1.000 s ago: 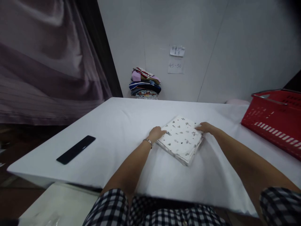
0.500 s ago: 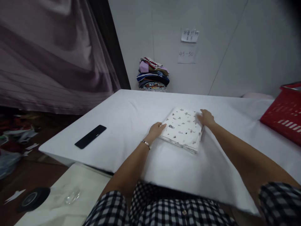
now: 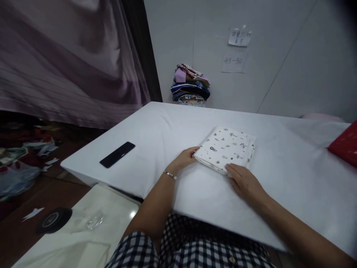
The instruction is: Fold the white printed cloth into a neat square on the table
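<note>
Checked sleeve (image 3: 135,247) nearest. Right hand (image 3: 245,182) rests on the near edge of the cloth (image 3: 223,147), fingers outstretched and close together, flat, no visible grip. Left hand (image 3: 184,158) at the cloth's left corner, fingers curved about the edge; cannot tell whether they pinch. Cloth is folded into a layered, patterned pad, lying flat on the bench (image 3: 160,137). Smoothing and evening the edges seem in hand: best to steady the left corner lightly, stroke with flat right fingers, and line up layers without dragging the top one; right side looks slightly uneven. Black slab (image 3: 117,154) well apart, leftward. Clothes stack (image 3: 191,89) farther off, near the wall (image 3: 273,48).
</note>
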Available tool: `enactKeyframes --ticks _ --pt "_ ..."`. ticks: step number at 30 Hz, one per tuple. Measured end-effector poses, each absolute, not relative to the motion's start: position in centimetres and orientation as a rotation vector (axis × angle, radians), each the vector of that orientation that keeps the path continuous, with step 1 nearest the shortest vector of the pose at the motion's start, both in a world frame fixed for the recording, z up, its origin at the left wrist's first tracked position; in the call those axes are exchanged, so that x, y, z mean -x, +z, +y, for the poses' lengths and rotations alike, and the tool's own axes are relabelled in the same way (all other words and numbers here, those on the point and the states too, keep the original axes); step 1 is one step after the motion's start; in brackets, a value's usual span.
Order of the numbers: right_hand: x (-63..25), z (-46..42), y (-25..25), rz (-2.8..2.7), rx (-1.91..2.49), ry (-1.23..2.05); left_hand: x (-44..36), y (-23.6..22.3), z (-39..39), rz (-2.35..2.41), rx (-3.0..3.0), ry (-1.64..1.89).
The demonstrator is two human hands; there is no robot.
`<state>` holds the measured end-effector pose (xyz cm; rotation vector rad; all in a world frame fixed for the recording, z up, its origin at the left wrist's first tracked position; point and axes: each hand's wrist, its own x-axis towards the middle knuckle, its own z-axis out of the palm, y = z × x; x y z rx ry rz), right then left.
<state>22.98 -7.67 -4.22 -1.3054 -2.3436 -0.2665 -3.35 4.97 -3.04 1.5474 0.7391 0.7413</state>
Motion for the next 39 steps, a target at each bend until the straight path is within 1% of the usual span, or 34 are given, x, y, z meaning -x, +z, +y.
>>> enactKeyframes --ticks 5,14,20,28,39 --pt "-23.3 -7.4 -5.7 -2.295 1.334 -0.339 3.4 -3.7 5.2 0.775 -1.603 0.787" --pt "-24.0 -7.8 -6.3 -2.374 1.409 -0.4 3.5 -4.4 5.9 0.895 -1.525 0.884" --pt "-24.0 -7.8 -6.2 -2.342 1.391 -0.393 3.7 -3.6 5.5 0.944 -1.54 0.823" --pt "-23.7 -7.8 -5.6 -2.299 1.334 -0.389 4.5 -2.7 5.1 0.745 -1.661 0.681" --pt "-23.7 -7.9 -5.6 -2.282 1.311 -0.437 3.7 -2.9 4.4 1.035 -1.925 0.699"
